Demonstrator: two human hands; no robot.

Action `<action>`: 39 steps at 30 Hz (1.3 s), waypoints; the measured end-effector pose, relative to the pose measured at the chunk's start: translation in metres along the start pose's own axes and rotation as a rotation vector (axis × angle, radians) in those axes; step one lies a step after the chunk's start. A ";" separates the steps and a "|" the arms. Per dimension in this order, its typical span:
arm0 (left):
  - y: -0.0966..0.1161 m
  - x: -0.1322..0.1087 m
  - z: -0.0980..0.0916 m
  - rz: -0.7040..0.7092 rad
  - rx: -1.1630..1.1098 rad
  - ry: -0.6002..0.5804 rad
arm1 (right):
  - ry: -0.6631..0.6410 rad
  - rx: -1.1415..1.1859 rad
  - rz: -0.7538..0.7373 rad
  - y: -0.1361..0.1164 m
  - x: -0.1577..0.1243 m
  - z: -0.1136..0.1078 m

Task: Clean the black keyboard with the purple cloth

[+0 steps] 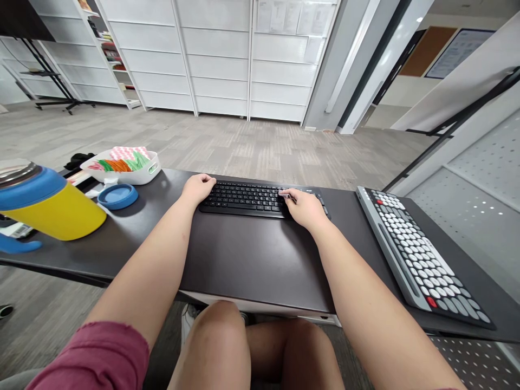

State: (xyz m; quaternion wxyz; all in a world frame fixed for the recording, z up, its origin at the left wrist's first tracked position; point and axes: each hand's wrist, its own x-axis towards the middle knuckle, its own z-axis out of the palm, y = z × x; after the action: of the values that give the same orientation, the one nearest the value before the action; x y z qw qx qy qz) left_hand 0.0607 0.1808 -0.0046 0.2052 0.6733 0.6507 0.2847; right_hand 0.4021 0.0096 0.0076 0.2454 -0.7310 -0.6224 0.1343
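Observation:
A slim black keyboard (247,197) lies flat on the dark table in front of me. At its far left corner is my left hand (198,188), closed, with thumb and fingertips pinching the keyboard's edge. Over the right part of the keys rests my right hand (305,208), its fingers drawn together around something small and greyish that I cannot make out. That hand covers some of the right-hand keys.
To the right stands a larger grey keyboard (422,254) with round white keys, set at an angle. On the left are a yellow and blue tumbler (52,203), a round blue lid (117,196) and a white basket (140,174) with colourful packets. White cabinets (215,54) line the back.

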 end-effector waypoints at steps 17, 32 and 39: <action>0.007 -0.005 -0.004 -0.029 0.012 -0.009 | -0.004 0.000 -0.002 -0.003 -0.002 -0.002; 0.009 -0.006 -0.004 -0.024 0.014 -0.010 | 0.015 0.016 -0.028 0.001 0.001 0.001; 0.006 -0.005 -0.002 -0.026 0.005 0.001 | 0.007 0.018 -0.020 0.002 0.000 0.001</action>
State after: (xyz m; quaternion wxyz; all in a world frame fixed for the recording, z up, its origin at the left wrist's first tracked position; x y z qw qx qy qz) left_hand 0.0640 0.1753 0.0006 0.2069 0.6653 0.6602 0.2806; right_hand 0.4033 0.0099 0.0053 0.2553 -0.7231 -0.6275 0.1350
